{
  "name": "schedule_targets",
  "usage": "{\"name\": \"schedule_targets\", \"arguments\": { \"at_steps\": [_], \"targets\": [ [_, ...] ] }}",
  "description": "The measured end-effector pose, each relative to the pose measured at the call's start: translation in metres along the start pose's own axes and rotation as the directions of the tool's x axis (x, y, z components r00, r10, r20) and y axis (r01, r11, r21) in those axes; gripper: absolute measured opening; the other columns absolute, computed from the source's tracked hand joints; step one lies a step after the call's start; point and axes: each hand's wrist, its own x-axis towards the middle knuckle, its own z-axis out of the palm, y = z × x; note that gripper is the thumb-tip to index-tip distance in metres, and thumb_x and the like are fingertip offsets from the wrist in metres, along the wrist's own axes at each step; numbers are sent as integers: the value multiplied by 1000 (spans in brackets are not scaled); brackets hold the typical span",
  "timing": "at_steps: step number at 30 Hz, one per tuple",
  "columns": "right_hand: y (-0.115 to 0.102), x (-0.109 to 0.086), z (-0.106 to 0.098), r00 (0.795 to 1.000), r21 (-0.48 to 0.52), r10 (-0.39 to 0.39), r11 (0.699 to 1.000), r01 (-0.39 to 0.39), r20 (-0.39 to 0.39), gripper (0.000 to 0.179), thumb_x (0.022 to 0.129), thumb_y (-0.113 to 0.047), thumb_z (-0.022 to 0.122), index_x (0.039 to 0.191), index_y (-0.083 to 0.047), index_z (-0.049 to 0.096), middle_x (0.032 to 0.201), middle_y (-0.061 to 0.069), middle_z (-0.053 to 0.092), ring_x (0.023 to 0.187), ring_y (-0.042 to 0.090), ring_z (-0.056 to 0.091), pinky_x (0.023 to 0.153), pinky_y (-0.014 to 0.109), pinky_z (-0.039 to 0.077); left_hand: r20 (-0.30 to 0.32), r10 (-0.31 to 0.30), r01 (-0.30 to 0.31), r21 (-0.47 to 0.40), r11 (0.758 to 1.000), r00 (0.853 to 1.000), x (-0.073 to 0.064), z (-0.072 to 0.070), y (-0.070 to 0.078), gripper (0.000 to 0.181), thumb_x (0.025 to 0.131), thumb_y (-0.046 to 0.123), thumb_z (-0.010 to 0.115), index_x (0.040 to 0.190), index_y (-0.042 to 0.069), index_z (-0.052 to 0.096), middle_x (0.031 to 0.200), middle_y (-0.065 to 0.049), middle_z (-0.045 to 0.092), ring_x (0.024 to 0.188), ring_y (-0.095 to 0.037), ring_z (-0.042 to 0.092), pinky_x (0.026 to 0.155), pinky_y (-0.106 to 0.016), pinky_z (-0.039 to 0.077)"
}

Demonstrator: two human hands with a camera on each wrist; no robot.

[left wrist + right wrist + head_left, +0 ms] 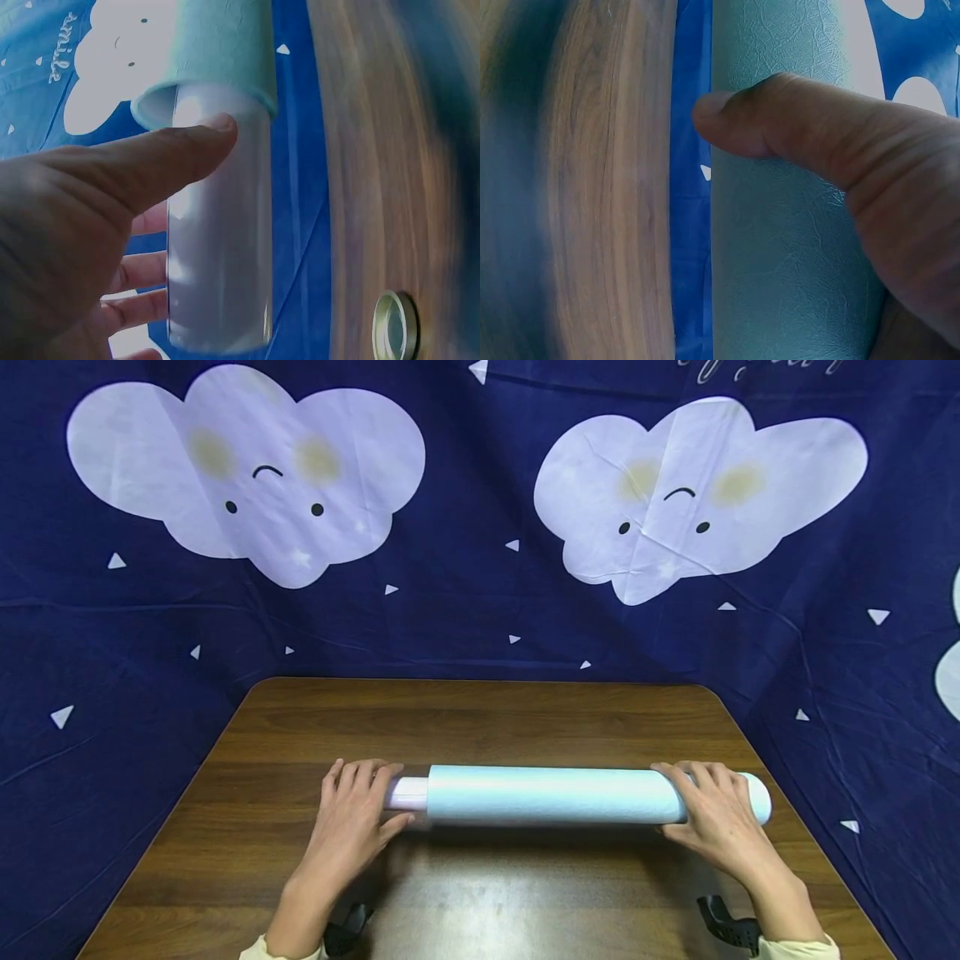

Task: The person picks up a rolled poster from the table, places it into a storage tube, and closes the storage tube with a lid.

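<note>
A long light-blue tube (540,795) with a wrinkled, leather-like surface lies crosswise in front of me. From its open left end sticks out a smooth, pale cylinder (221,247), narrower than the tube. My left hand (348,822) holds this cylinder, thumb across its near side and fingers behind it in the left wrist view. At the other end my right hand (716,818) grips the tube, its thumb (772,116) lying over the textured side. The tube's rounded right end shows past that hand; most of the cylinder's length is hidden inside.
A small round cap with a gold rim (396,326) is on the wooden table (480,718), seen in the left wrist view. Behind the table hangs a dark-blue cloth (465,568) with white clouds. Black wrist mounts (727,927) sit beside both forearms.
</note>
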Motion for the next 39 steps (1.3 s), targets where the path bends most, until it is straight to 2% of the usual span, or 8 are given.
{"name": "schedule_targets", "arguments": {
  "at_steps": [8,15,19,25,28,34,36,39],
  "targets": [
    [1,-1,-1,1000,-3,6,1000,-6,4,80,47,-23,83,121,-18,55,103,14,61,95,39,51,82,57,35,7,-54,55,-83,995,998,-6,-8,-18,65,68,39,82,122,13,56,116,-11,57,114,-34,49,105,-59,26],
    [2,-1,-3,1000,-3,8,1000,-8,0,79,47,-23,83,121,-18,55,102,14,61,94,38,51,80,57,35,-45,-57,49,-162,986,997,-11,-10,-33,57,69,33,82,118,15,58,112,-6,59,106,-28,52,84,-47,40],
    [3,-1,-3,1000,-3,9,1000,-9,2,79,47,-24,84,121,-18,55,103,14,61,94,38,51,80,57,35,-57,-56,41,-239,970,997,-13,-8,-38,57,69,25,82,120,13,57,112,-6,61,105,-26,54,81,-46,45],
    [2,-2,-4,1000,4,13,1000,-13,5,80,47,-24,84,121,-18,55,103,14,61,95,39,51,80,58,35,-18,-86,73,-369,927,996,-17,-5,-46,56,73,18,80,123,14,55,114,-5,60,107,-24,57,85,-48,49],
    [2,-2,-4,1000,6,16,1000,-16,9,80,47,-24,84,121,-18,55,103,14,61,95,39,51,81,58,35,15,-112,108,-414,904,994,-19,-4,-49,53,76,18,78,124,15,54,113,-1,60,104,-20,58,83,-42,50],
    [2,-3,-4,1000,8,13,1000,-13,6,80,47,-23,84,121,-18,55,102,13,61,94,39,51,81,58,34,41,-114,117,-543,832,993,-22,0,-53,50,79,15,75,124,17,55,116,-1,62,97,-9,58,80,-27,53],
    [2,-3,-4,1000,9,10,1000,-10,7,80,46,-24,84,121,-18,55,103,13,61,94,39,51,81,58,35,51,-108,117,-582,805,993,-22,1,-54,49,80,14,74,125,18,55,119,-4,62,99,-6,58,81,-29,54],
    [3,-3,-4,1000,10,7,1000,-7,6,80,46,-24,84,120,-18,55,103,13,61,94,39,51,81,58,35,70,-108,128,-611,781,992,-24,2,-55,47,81,15,72,125,18,55,122,-6,62,100,-3,58,82,-32,54]
  ]
}}
